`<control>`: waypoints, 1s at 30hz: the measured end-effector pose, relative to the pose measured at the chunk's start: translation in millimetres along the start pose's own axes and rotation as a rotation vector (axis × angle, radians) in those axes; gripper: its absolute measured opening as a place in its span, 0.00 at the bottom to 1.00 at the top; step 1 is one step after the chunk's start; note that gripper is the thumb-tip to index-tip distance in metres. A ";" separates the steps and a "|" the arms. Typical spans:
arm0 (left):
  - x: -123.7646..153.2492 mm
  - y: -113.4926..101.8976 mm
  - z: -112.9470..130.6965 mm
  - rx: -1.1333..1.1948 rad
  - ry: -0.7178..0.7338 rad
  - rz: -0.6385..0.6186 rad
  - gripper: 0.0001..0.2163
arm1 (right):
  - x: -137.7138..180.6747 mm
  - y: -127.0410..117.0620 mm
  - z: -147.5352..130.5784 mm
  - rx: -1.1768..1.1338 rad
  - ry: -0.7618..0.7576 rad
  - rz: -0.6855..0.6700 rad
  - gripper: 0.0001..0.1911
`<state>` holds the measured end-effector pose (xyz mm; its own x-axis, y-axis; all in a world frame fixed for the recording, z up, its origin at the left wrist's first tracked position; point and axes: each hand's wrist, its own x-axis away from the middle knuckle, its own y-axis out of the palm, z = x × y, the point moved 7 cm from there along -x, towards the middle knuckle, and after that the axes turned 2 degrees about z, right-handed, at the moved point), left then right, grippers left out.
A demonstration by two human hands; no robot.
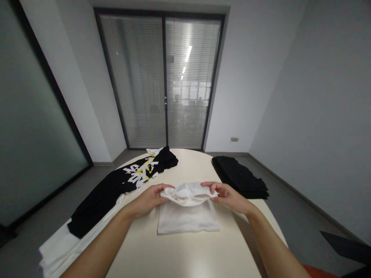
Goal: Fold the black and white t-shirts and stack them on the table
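A white garment (187,216) lies partly folded on the cream table (185,255) in front of me. My left hand (150,199) grips its far edge at the left. At the right end of that same edge, my right hand (227,195) pinches the cloth. Between both hands the far part of the cloth is lifted and curled over the flat lower part.
A black shirt with white and yellow print (121,185) lies spread on the table's left, over white cloth (60,247). A stack of folded black clothes (240,175) sits at the right far edge. Beyond the table are glass doors with blinds (165,81).
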<state>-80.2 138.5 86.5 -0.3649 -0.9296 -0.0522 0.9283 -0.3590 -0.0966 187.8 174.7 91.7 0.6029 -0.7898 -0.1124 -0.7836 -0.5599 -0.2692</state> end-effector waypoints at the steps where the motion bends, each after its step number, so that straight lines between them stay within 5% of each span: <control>1: 2.5 1.0 2.2 -0.043 -0.006 -0.055 0.23 | 2.3 0.0 0.3 0.017 0.029 -0.033 0.17; 8: 11.7 3.7 -6.7 -0.341 -0.055 -0.336 0.10 | 12.0 12.5 5.3 0.121 0.146 -0.276 0.13; 24: 27.2 10.6 -0.1 -0.615 -0.068 -0.459 0.13 | 20.4 26.3 3.5 0.382 0.224 -0.366 0.13; 27: 24.8 -2.0 8.6 -0.621 -0.056 -0.320 0.12 | 11.4 19.7 -2.4 0.461 0.182 -0.193 0.21; 30: 13.8 -20.7 16.4 -0.638 0.063 0.073 0.15 | -1.3 15.2 -19.6 0.582 -0.050 0.119 0.20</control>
<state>-103.3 131.7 104.1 -0.3241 -0.9359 -0.1377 0.7336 -0.1567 -0.6613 172.2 162.3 106.6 0.5333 -0.8182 -0.2149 -0.6440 -0.2280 -0.7303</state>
